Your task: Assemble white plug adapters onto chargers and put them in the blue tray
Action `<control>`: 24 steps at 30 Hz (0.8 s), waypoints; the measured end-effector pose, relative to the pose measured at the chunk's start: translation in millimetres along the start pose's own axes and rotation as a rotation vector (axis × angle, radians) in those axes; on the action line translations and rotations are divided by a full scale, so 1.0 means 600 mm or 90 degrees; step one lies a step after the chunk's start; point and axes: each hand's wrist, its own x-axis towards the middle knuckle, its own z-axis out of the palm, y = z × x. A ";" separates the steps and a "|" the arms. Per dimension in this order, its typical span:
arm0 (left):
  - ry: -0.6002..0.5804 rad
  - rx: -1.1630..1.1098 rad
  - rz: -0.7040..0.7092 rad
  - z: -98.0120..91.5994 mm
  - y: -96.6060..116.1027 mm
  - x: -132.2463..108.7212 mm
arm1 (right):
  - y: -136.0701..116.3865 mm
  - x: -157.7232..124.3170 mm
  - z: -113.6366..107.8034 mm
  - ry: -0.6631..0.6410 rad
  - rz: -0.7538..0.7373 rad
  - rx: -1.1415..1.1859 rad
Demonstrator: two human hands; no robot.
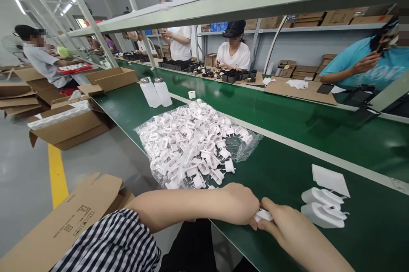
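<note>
One checked sleeve (111,238), nearest us; at nine o'clock from the hands, cut off by the lower edge.
One left hand (241,204), curled, its fingers largely hidden behind its own back; we see it closed on one end of a small white piece (264,215).
One right hand (274,219), thumb and finger pinching the other end, above the green bench (277,167).
Step in hand, as we judge it: working one piece between both hands. The next move, we think, calls for a firm pinch and even pressure.
One heap of white plug parts (194,144), loose, at ten to eleven o'clock, with a clear plastic bag (247,149) under and partly around it.
Two white plugs (321,216), prongs showing, side by side at three o'clock.
One pale flat-looking item (330,180), two o'clock; card or casing, we cannot tell.
Two bottles (156,92), toward eleven o'clock; contents unclear.
Hard to make out: the held piece's shape, mostly covered by fingers, and any join in it.
</note>
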 end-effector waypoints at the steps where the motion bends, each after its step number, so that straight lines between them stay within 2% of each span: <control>1: -0.014 -0.005 -0.003 -0.003 -0.001 0.003 | -0.003 0.001 -0.004 -0.005 0.015 -0.007; 5: -0.038 -0.009 -0.003 -0.003 -0.004 0.018 | -0.015 0.004 -0.013 -0.032 0.067 -0.003; 9: -0.019 -0.016 -0.045 0.007 -0.002 0.019 | -0.023 0.005 -0.009 -0.045 0.103 -0.003; 12: 0.013 -0.045 -0.060 0.016 -0.005 0.008 | -0.020 0.002 -0.007 -0.007 0.092 -0.007; 18: 0.183 -0.164 0.027 0.053 -0.020 -0.003 | -0.003 -0.020 0.010 0.084 0.035 0.103; 21: 0.216 -0.201 0.037 0.076 -0.012 0.008 | 0.011 -0.047 0.032 0.137 0.061 0.143; 24: 0.227 -0.186 0.052 0.083 0.006 0.019 | 0.041 -0.083 0.047 0.197 0.128 0.157</control>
